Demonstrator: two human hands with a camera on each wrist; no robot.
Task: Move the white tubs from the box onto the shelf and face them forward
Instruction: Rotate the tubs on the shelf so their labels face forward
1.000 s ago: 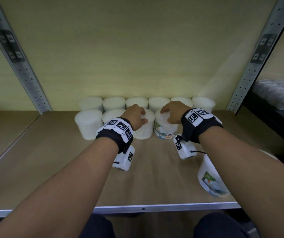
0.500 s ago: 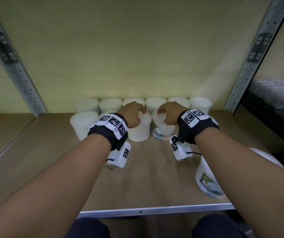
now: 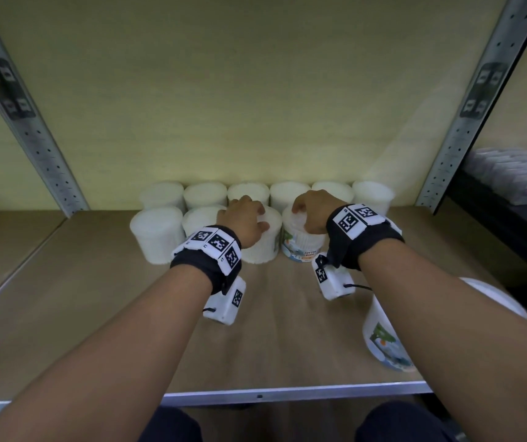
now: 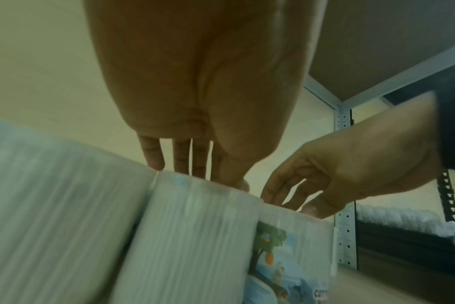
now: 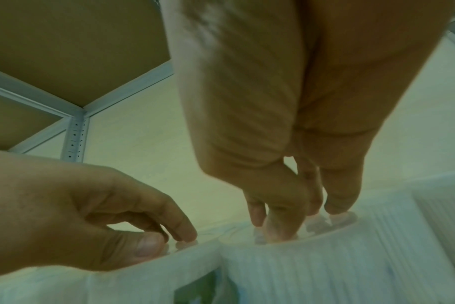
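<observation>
Two rows of white tubs (image 3: 205,194) stand at the back of the wooden shelf (image 3: 96,314). My left hand (image 3: 246,218) grips the lid of a front-row tub (image 3: 260,250) from above, thumb at the near rim; a strip of its label shows on its right side (image 5: 203,288). Beside it, my right hand (image 3: 307,215) grips the lid of the neighbouring tub (image 3: 302,247), whose picture label reading "COTTON BUDS" faces me. In the wrist views the fingertips (image 4: 153,162) (image 5: 281,230) sit on the lid rims. One more labelled tub (image 3: 383,339) stands near the front right, partly hidden under my right forearm.
Perforated metal uprights (image 3: 42,154) (image 3: 466,122) frame the bay. A metal lip (image 3: 287,393) runs along the shelf's front edge. Bare board lies between the tub rows and that edge. Packets (image 3: 517,177) fill the neighbouring shelf on the right.
Both hands stay on top of the same two front-row tubs. A sliver of label has come into view on the left tub's right edge. The view has shifted slightly.
</observation>
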